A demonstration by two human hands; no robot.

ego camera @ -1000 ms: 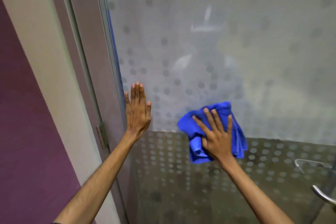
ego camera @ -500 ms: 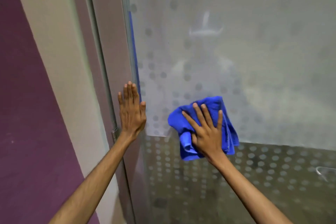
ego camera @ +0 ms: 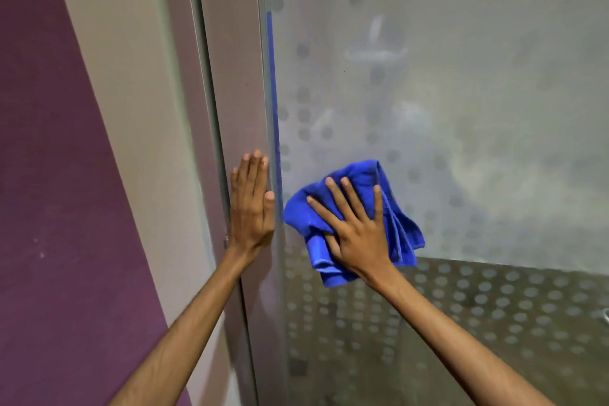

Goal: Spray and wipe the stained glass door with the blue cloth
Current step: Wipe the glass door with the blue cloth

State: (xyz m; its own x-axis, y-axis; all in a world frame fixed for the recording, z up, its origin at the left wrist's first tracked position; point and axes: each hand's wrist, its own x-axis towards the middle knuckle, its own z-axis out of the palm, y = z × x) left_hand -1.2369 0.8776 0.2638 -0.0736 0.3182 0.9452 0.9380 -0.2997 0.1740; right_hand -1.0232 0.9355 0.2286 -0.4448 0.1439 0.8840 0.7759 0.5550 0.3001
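Note:
The glass door [ego camera: 461, 109] fills the right of the head view, frosted with dots and hazy with smears. A crumpled blue cloth [ego camera: 395, 208] lies flat against the glass near its left edge. My right hand [ego camera: 356, 227] presses the cloth onto the pane with fingers spread and straight. My left hand [ego camera: 252, 204] rests flat, fingers together, on the door's grey frame [ego camera: 230, 76] just left of the glass edge. No spray bottle is in view.
A purple wall [ego camera: 49, 175] and a beige strip [ego camera: 131, 109] stand left of the frame. A small hinge part [ego camera: 226, 241] shows by my left wrist. The lower glass has a darker dotted band [ego camera: 478, 306]. A bit of a metal handle [ego camera: 605, 315] peeks in at the right edge.
The view has swung left, so the door handle has almost left the frame. My right hand and the cloth have slid left towards the glass edge. My left hand stays flat on the frame.

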